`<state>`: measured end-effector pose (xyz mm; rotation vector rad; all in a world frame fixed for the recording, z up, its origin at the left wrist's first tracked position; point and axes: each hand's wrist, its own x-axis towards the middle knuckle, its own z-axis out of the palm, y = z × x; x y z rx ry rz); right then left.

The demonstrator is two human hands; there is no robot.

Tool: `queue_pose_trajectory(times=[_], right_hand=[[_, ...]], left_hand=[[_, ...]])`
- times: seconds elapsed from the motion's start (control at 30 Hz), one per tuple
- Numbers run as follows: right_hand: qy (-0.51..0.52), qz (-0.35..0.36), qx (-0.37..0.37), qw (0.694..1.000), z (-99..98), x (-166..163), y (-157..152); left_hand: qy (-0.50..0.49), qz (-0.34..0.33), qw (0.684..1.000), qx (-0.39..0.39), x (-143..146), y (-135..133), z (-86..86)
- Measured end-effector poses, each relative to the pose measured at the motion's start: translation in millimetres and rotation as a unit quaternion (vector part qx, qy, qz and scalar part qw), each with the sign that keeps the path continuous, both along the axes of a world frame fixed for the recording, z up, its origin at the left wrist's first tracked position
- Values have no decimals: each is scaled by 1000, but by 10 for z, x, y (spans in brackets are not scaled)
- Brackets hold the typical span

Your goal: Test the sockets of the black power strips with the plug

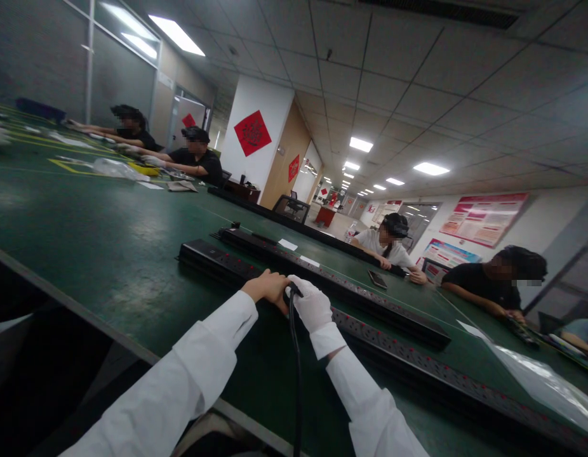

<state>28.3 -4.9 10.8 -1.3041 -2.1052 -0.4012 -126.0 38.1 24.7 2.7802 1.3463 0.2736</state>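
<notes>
A long black power strip (pixel 408 357) with rows of sockets and small red marks lies slantwise across the green table in front of me. My left hand (pixel 269 289), bare, is closed over this strip, its fingers partly hidden. Beside it and touching it, my right hand (pixel 312 306) in a white glove grips the black plug (pixel 294 290) of a power cord (pixel 296 362). The cord hangs down toward my body. The plug is at the strip; whether its pins sit in a socket is hidden by my hands.
A second black power strip (pixel 370 295) lies parallel just behind. White paper slips (pixel 287 244), a phone (pixel 377 279) and clear plastic wrap (pixel 546 381) are on the green table (pixel 108 222). Several people work along its far side; a yellow tool or tray (pixel 144 169) lies far left.
</notes>
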Motion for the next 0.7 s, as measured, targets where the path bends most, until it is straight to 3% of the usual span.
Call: queue_pose_trajectory(times=[0.3, 0.7], right_hand=[[-2, 22, 30, 999, -83, -1, -40], [6, -1, 48, 999, -88, -66, -185]], left_hand=[[12, -8, 1000, 9, -2, 39, -14], [15, -2, 1000, 7, 6, 50, -30]])
